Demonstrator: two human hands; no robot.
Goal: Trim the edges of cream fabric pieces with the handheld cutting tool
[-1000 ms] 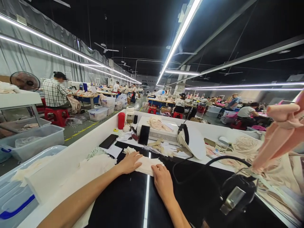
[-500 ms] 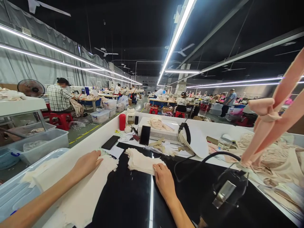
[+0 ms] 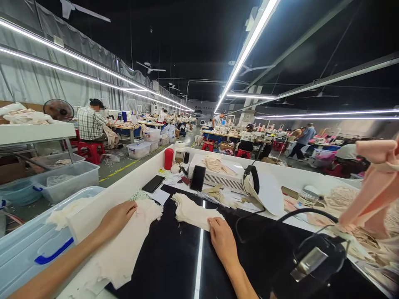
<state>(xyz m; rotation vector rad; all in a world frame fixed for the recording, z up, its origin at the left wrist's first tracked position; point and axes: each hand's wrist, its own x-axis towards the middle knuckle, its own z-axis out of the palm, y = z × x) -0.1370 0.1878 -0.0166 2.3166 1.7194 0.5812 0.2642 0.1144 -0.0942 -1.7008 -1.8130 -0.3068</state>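
My left hand (image 3: pixel 120 216) lies at the upper end of a large pile of cream fabric pieces (image 3: pixel 127 253), fingers bent and closed at its edge. That pile spreads along the left side of the black tabletop (image 3: pixel 168 257). My right hand (image 3: pixel 223 238) is closed on the right end of a smaller stack of cream fabric pieces (image 3: pixel 191 211), thumb and fingers pinching its edge. The stack lies flat, its layered left end fanned slightly. How many layers each hand grips is hidden.
Behind the stack are a propped phone (image 3: pixel 197 178), a flat phone (image 3: pixel 153 184), a white vented box (image 3: pixel 218 171) and a white visor (image 3: pixel 264 191). At right stand a dark device with a metal plate (image 3: pixel 308 263) and knotted pink strips (image 3: pixel 370 187). A plastic bin (image 3: pixel 52 245) sits left.
The view has turned slightly left, so the scene sits further right. Both hands keep their places on the fabric; the left hand has shifted only slightly at the pile's edge.
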